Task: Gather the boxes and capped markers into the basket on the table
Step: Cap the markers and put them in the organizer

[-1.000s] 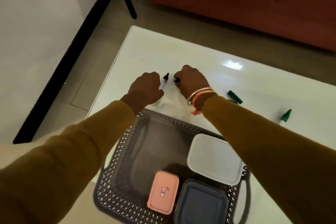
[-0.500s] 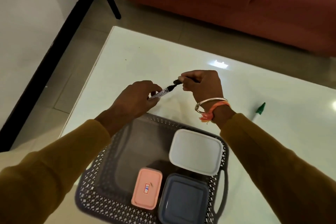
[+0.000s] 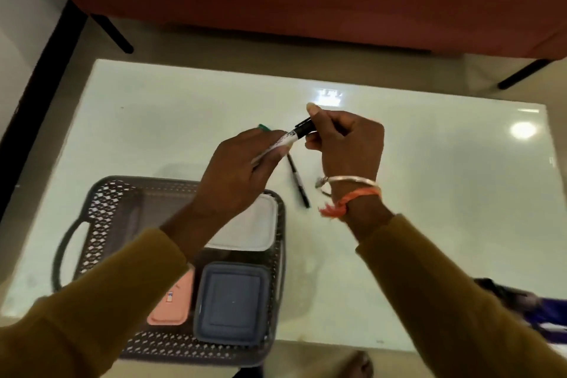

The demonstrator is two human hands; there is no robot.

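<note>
While left grip [image 3: 242,175] clasps the white-barrelled marker [image 3: 287,140] | right grip [image 3: 346,144] pinches its black cap [image 3: 304,129]

glossy table [image 3: 445,209], plastic basket [image 3: 101,209] (perforated, matt)

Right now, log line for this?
left hand grips marker; right hand pinches cap; basket holds white box, pink box, grey box; black pen on table
</note>
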